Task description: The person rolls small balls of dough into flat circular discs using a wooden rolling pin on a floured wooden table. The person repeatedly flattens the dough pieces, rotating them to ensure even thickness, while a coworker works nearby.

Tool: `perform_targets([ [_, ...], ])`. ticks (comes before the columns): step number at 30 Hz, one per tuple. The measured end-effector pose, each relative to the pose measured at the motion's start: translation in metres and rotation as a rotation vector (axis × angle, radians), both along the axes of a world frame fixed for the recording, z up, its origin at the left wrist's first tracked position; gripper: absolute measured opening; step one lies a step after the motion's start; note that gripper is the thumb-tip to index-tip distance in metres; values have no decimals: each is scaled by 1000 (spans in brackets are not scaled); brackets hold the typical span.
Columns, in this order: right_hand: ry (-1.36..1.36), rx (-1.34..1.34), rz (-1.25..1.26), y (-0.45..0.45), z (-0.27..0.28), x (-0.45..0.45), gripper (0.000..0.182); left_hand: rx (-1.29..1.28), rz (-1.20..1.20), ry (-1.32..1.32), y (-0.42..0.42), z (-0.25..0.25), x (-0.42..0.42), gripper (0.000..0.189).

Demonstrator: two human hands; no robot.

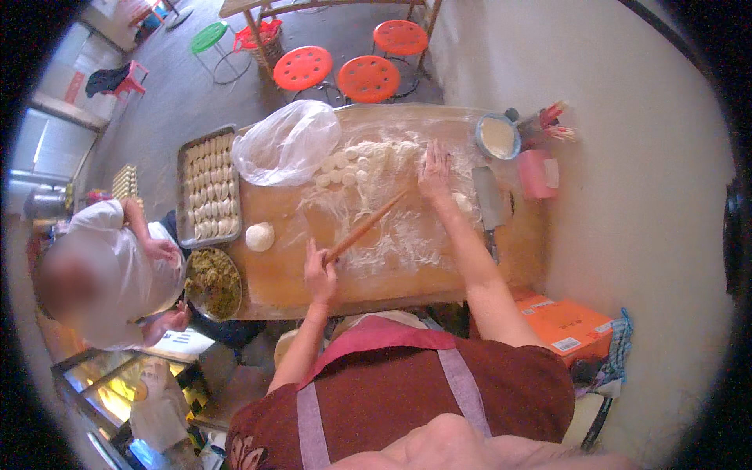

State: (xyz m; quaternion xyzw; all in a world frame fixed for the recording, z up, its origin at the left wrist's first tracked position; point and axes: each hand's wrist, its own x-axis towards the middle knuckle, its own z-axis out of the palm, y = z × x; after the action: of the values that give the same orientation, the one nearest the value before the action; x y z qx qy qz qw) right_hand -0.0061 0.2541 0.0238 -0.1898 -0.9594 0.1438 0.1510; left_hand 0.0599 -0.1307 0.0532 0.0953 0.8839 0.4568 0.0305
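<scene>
My left hand [321, 275] grips the near end of a wooden rolling pin [367, 226], which slants up and right across the floured wooden board [282, 282]. Palm down, my right hand [436, 170] reaches forward with fingers stretched out at the edge of a heap of flour [390, 154]. Whatever lies under that palm is hidden. Several small dough discs [341, 170] lie left of the flour heap. Near my right forearm are a piece of dough [463, 202] and a cleaver [489, 197]. A round ball of dough [259, 237] rests at the board's left.
A clear plastic bag [288, 144] lies at the far left, beside a tray of dumplings [208, 188]. A bowl of green filling [214, 282] stands before a seated co-worker [129, 264]. At right are a bowl of flour [497, 136], a pink box [536, 174] and the wall [634, 176].
</scene>
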Motion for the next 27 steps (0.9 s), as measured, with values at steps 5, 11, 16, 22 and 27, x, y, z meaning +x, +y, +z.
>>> perform_targets([
  [5, -186, -67, -40, -159, -8, 40, 85, 20, 162, -34, -28, -4, -9, 18],
  [11, -137, -542, 100, -223, 23, 113, 80, -184, 27, -5, -36, 4, -8, 18],
  [16, -233, -158, 264, -151, 39, 77, 66, -305, -264, 261, 6, -26, -15, 38],
  [22, -83, 54, 321, -130, 7, 69, 58, -492, -285, 344, 22, -50, -25, 66],
  [27, -14, -54, 252, -117, 0, 45, 58, -572, -183, 255, 52, -28, -76, 74],
])
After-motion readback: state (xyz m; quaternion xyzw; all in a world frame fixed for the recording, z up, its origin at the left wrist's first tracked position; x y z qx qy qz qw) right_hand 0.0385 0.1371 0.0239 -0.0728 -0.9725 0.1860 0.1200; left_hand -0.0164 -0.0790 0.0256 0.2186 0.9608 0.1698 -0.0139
